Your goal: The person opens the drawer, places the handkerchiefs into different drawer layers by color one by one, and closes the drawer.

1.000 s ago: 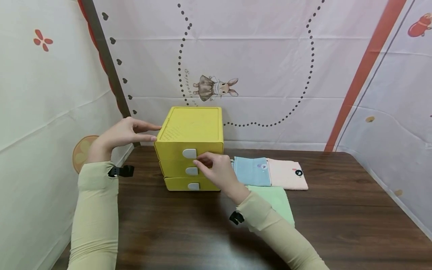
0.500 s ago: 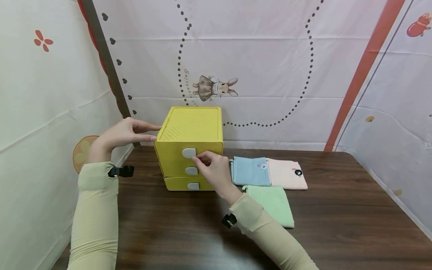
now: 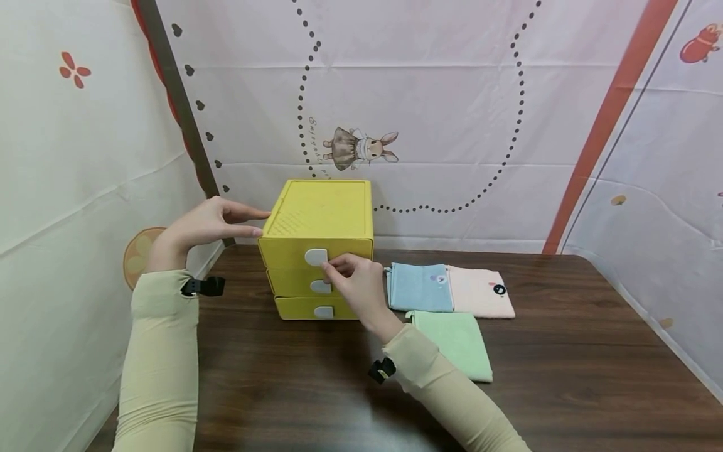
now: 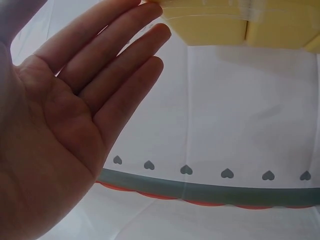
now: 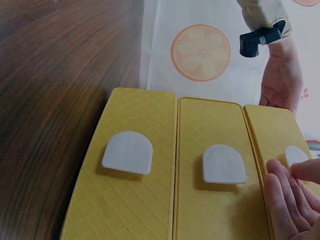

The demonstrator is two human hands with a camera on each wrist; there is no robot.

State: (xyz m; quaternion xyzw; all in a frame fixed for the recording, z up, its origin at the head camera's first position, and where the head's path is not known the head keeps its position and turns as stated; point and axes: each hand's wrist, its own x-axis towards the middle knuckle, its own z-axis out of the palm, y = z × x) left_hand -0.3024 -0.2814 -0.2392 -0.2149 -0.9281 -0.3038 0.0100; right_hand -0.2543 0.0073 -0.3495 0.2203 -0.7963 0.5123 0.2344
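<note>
A yellow three-drawer box [image 3: 319, 210] stands on the table, its drawers stacked and each fitted with a white handle. My right hand [image 3: 364, 292] is at the front of the box, thumb and forefinger pinching the edge of the top drawer's handle [image 3: 316, 257]. The same handle [image 5: 295, 154] shows at the right edge of the right wrist view, partly behind the fingertips. The middle handle [image 5: 224, 164] and bottom handle [image 5: 128, 152] are untouched. My left hand [image 3: 203, 223] rests its fingertips and thumb on the box's upper left edge, with the fingers straight in the left wrist view.
Right of the box lie a folded blue cloth [image 3: 420, 287], a folded pink cloth [image 3: 479, 292] and, nearer, a folded green cloth [image 3: 454, 345]. The dark wooden table [image 3: 282, 383] meets a printed white sheet [image 3: 429, 113] behind and at both sides.
My right hand has shifted slightly left, its fingertips coming onto the top handle's edge. The left hand and the box stay where they were.
</note>
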